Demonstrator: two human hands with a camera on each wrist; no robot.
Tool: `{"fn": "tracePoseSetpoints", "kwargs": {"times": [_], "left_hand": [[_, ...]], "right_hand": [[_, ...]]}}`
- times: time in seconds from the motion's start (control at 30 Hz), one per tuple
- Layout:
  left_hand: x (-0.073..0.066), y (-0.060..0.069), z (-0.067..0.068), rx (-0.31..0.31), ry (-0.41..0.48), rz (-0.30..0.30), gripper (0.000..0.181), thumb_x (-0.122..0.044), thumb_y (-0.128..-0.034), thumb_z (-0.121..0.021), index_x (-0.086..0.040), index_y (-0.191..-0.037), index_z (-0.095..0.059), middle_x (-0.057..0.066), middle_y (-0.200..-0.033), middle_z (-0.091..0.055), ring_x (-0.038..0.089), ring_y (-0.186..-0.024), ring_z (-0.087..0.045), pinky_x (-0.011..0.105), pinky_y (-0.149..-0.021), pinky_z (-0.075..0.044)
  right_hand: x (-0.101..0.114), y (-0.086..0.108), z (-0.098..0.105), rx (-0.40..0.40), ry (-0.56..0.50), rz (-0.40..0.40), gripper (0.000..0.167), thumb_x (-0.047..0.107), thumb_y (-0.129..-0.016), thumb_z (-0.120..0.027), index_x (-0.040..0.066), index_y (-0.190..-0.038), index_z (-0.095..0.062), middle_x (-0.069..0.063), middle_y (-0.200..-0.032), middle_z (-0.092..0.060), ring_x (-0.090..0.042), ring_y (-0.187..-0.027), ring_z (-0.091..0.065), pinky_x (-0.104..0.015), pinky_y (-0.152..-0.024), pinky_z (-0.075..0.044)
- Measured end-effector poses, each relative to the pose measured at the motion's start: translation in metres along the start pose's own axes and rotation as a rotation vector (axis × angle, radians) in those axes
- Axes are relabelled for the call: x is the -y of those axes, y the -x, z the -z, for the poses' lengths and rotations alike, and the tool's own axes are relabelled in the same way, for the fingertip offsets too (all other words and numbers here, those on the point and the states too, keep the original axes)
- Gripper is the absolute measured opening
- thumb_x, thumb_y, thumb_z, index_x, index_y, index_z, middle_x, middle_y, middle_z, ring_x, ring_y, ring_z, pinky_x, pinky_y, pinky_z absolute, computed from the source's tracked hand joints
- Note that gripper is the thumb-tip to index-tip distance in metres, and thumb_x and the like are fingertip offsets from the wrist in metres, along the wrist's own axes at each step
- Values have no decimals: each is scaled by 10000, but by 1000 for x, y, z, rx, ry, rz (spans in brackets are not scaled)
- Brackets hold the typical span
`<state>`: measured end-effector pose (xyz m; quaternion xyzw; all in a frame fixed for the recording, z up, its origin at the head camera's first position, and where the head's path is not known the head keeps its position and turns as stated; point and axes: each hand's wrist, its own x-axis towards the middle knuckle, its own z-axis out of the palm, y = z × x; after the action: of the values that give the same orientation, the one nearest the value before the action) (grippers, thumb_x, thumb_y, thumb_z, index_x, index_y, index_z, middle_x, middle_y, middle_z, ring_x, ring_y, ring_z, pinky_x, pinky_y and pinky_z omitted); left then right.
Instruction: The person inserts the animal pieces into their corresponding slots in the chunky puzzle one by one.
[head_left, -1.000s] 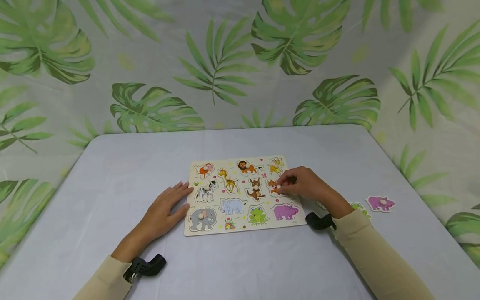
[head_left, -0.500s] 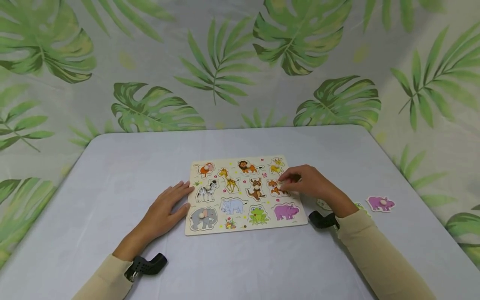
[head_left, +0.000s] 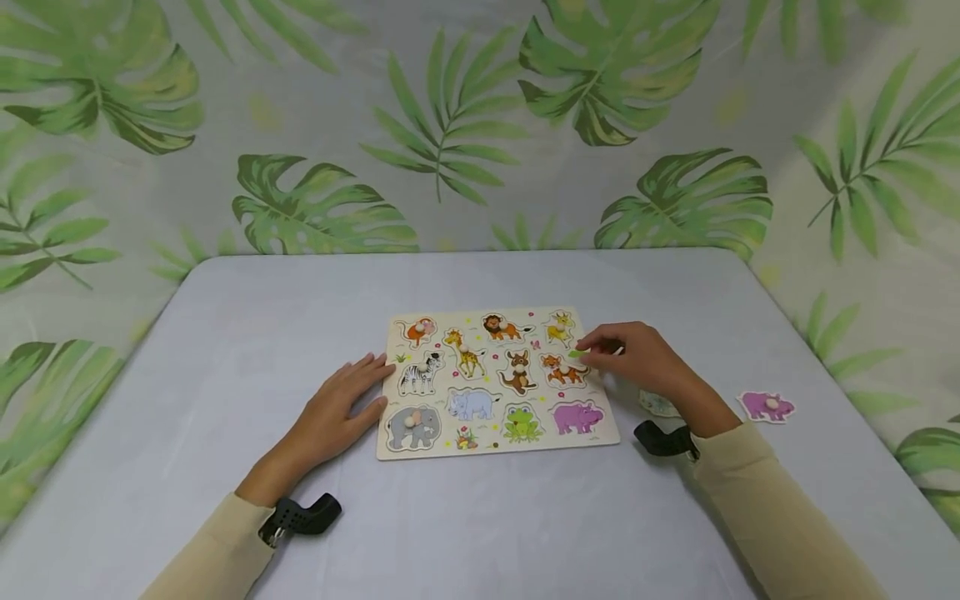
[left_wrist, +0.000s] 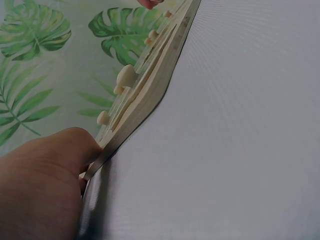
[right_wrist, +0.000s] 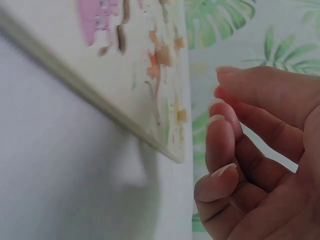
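Observation:
A pale wooden puzzle board [head_left: 555, 442] with cartoon animals lies on the table. My left hand [head_left: 333, 412] rests at its left edge, fingers straight; in the left wrist view the thumb touches the board's edge. My right hand [head_left: 633, 354] hovers at the board's right side, just off the tiger piece [head_left: 564, 372], which lies in its slot. Its fingers [right_wrist: 220, 142] are loosely curled, and nothing shows between them in the right wrist view. A small green spot at the fingertips in the head view is too small to tell.
To the right of the board lie a loose purple hippo piece [head_left: 767, 406] and a pale piece [head_left: 657, 403] partly behind the right hand. Flat pictures without knobs mark the rhino [head_left: 472, 405], frog [head_left: 521, 423] and hippo places. Leaf-patterned cloth [head_left: 435, 125] hangs behind the table.
My right hand has let go of the tiger piece's knob and drawn back to the right. The left hand keeps its place on the board. The view has shifted slightly.

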<state>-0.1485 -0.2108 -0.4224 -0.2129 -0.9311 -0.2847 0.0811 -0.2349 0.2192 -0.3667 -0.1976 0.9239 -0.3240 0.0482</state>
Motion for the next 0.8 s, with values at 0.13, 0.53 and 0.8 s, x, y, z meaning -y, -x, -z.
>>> {"fn": "tracePoseSetpoints", "kwargs": {"times": [0.13, 0.53, 0.8], "left_hand": [[0, -2, 1, -7, -2, -1, 487, -236, -958, -588, -107, -1417, -491, 84, -1508, -399, 296, -1420, -294, 477, -1180, -186], [0, -3, 0, 5, 8, 7, 491, -238, -962, -582, -106, -1424, -481, 86, -1515, -386, 299, -1424, -283, 470, -1186, -168], [2, -2, -1, 8, 4, 7, 493, -243, -962, -583, -109, -1425, -481, 78, -1517, -385, 293, -1425, -284, 463, -1188, -168]], "right_hand": [[-3, 7, 2, -26, 21, -25, 170, 227, -890, -707, 135, -1030, -737, 0, -857, -645, -194, -813, -572, -311, -671, -483], [-11, 39, 8, -92, 21, -7, 166, 213, -907, -690, 118, -1037, -731, -7, -912, -679, -173, -761, -587, -251, -571, -492], [-18, 56, 5, -135, 11, -52, 223, 263, -907, -691, 105, -1062, -720, -22, -911, -670, -188, -748, -571, -241, -535, -496]]}}
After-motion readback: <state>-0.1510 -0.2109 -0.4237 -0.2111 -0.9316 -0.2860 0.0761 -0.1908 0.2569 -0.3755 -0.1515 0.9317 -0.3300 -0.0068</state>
